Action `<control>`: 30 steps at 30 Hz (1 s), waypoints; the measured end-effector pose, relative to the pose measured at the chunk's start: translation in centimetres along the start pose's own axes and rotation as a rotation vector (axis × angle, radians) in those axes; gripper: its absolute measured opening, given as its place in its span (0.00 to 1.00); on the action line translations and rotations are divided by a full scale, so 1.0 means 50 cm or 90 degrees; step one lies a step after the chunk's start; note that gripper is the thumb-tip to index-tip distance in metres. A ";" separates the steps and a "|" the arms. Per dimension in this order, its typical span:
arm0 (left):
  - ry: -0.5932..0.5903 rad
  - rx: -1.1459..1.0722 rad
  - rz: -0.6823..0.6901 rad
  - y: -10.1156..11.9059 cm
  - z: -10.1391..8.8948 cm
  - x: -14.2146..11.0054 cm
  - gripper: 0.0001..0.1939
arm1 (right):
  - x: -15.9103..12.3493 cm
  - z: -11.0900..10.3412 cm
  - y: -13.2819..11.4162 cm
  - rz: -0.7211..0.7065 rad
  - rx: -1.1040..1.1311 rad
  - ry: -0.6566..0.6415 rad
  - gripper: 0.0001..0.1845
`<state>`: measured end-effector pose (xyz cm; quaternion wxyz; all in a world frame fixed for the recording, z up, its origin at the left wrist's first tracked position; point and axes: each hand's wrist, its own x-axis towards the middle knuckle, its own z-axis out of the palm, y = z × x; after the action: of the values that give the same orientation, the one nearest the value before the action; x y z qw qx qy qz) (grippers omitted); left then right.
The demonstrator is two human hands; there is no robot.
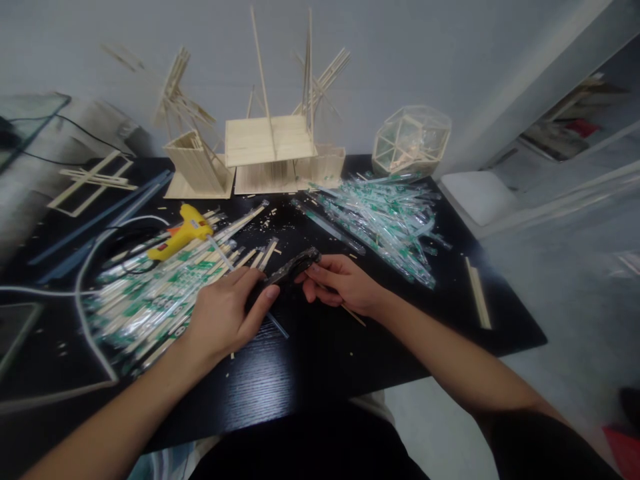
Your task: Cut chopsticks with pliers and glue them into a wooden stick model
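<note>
My left hand (225, 315) is closed around the handle end of a black cutting tool (293, 267) at the middle of the black table (310, 367). My right hand (340, 283) is curled at the tool's far end and pinches a thin wooden stick (354, 315) that pokes out under the palm. Just left of my left hand lies a heap of wrapped chopsticks (150, 300) in clear and green sleeves.
A yellow glue gun (179, 233) with a white cable lies at the left. A pile of empty plastic wrappers (385, 213) sits at the right. Wooden stick models (265, 147) and a faceted clear dome (413, 140) stand along the back edge. Loose sticks (479, 293) lie at the far right.
</note>
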<state>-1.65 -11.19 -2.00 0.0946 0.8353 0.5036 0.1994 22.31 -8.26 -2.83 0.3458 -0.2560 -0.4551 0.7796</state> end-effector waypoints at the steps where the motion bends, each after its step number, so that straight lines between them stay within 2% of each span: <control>1: -0.001 -0.004 0.001 0.000 0.000 0.000 0.23 | 0.000 0.000 0.000 -0.001 0.000 -0.001 0.16; 9: 0.002 -0.027 -0.006 -0.002 0.004 0.001 0.23 | 0.000 -0.003 0.003 -0.003 -0.003 -0.007 0.16; 13: -0.015 -0.047 -0.041 0.001 -0.001 -0.001 0.23 | -0.001 -0.002 0.000 0.006 -0.007 0.002 0.16; 16: -0.036 -0.073 -0.095 0.004 -0.007 0.002 0.23 | 0.000 -0.002 -0.006 -0.003 -0.013 0.053 0.14; 19: -0.043 -0.103 -0.158 0.003 -0.012 0.012 0.25 | 0.003 -0.009 -0.009 -0.047 -0.022 0.145 0.11; 22: -0.025 -0.149 -0.214 -0.005 -0.013 0.022 0.27 | 0.008 -0.021 -0.009 -0.096 -0.058 0.214 0.14; 26: -0.009 -0.224 -0.272 -0.016 -0.013 0.026 0.30 | 0.015 -0.034 -0.006 -0.143 -0.176 0.240 0.05; 30: -0.011 -0.252 -0.282 -0.019 -0.013 0.024 0.30 | 0.015 -0.039 -0.002 -0.156 -0.289 0.244 0.11</control>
<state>-2.18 -9.71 -1.48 0.3014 0.6722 0.6238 0.2612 23.25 -6.60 -3.67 0.4508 -0.4120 -0.5716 0.5481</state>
